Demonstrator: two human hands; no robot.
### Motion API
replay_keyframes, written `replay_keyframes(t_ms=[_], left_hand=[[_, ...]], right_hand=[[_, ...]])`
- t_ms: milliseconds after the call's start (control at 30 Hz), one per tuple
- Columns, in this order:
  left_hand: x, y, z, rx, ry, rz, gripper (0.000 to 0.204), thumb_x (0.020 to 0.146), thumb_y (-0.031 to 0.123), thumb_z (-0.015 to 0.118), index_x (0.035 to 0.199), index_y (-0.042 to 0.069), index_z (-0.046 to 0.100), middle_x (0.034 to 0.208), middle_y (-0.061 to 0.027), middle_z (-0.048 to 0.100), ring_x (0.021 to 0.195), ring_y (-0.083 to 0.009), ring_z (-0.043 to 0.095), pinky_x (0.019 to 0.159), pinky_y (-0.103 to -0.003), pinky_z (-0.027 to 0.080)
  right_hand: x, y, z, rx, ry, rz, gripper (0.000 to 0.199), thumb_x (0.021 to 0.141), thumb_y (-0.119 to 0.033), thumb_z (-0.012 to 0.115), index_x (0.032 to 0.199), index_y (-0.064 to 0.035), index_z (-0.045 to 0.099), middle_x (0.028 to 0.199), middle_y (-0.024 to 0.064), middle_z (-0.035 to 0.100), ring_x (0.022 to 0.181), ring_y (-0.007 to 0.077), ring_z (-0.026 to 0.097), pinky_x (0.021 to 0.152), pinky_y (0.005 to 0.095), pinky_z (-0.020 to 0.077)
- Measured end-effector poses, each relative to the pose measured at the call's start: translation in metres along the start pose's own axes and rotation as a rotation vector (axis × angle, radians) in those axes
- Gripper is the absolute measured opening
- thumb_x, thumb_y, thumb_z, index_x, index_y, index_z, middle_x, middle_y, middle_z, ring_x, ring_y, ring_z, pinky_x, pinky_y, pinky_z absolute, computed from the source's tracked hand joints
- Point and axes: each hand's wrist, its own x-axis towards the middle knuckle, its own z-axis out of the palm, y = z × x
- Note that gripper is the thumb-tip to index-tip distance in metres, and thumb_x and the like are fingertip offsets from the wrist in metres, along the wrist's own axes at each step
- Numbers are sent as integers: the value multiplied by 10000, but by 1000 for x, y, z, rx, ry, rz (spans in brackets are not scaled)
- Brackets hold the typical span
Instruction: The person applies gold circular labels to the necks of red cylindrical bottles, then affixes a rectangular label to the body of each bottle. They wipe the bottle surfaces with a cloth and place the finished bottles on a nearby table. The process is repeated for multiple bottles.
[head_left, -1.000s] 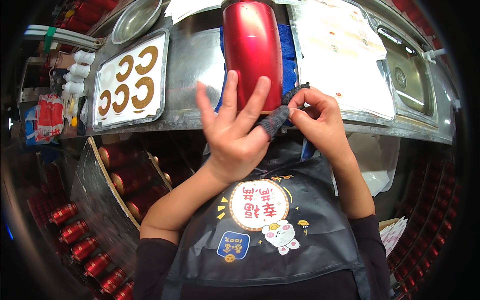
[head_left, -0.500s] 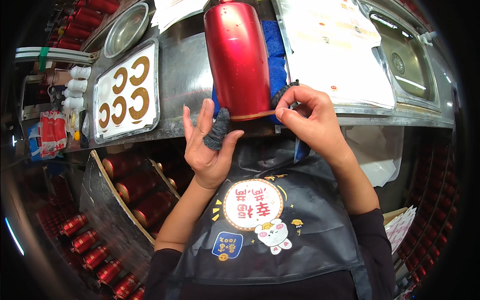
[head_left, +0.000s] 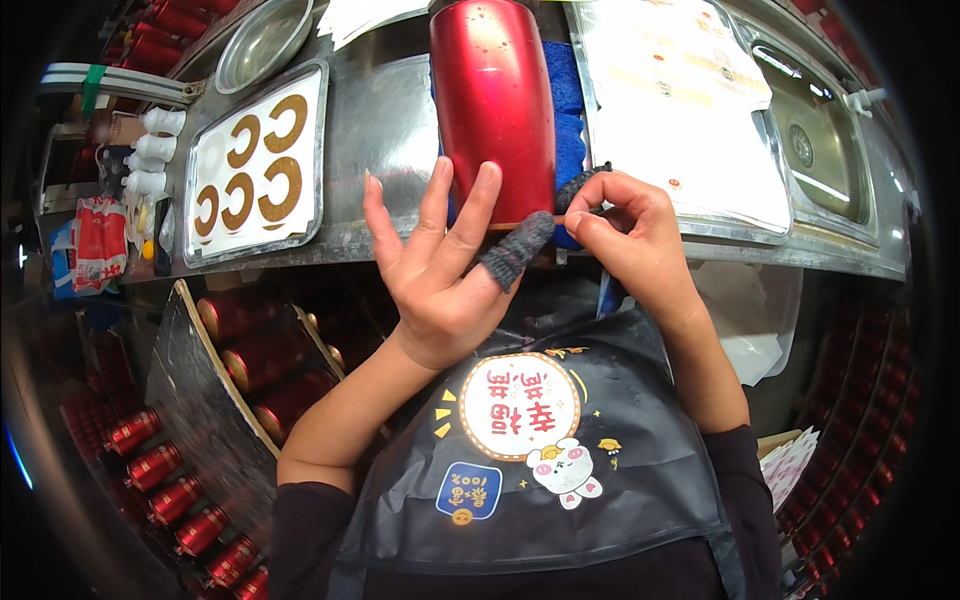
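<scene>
Stainless steel counter (head_left: 390,120) carries a red canister (head_left: 493,100) beyond the hands, where the left hand (head_left: 440,270) spreads its fingers so the right hand (head_left: 625,225), pinching, can work a grey finger cot (head_left: 515,250) onto one finger.

A glossy red cylinder (head_left: 492,100) lies on a blue cloth (head_left: 566,110); the finger sleeve (head_left: 515,248) is speckled grey.

We see the canister (head_left: 492,100) lying on the counter (head_left: 385,120), far of our hands. Left of it sits the tray (head_left: 318,150); right lie the sheets (head_left: 690,110), the sink (head_left: 820,140) beyond. Spools (head_left: 250,350) sit near left, below the counter.
</scene>
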Motion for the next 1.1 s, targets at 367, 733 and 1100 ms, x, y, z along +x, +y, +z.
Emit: replay_keyframes(t_ms=[367,733,1100], left_hand=[[-11,-15,14,-510,90,-367,617,738,144,896,1301,13,682,1423,-208,609,1331,-352,585,1159,-597,327],[-25,-17,12,-1308,60,-825,425,1021,101,645,1419,-9,545,1293,-42,625,1125,-101,573,1014,-285,452],[-13,-4,8,-1186,49,-892,344,969,122,713,1277,-14,638,1228,-58,655,1126,-129,579,1036,-307,425]], right_hand=[[-4,1,0,-54,41,-63,50,889,-48,685,877,-14,651,821,-53,590,658,-17,471,574,162,357],[-6,-5,47,-525,367,-368,585,744,-295,897,1059,-41,475,956,94,510,775,188,515,663,333,450],[-5,1,44,-410,326,-318,546,801,-310,840,1099,-20,487,988,167,550,766,337,608,644,415,515]])
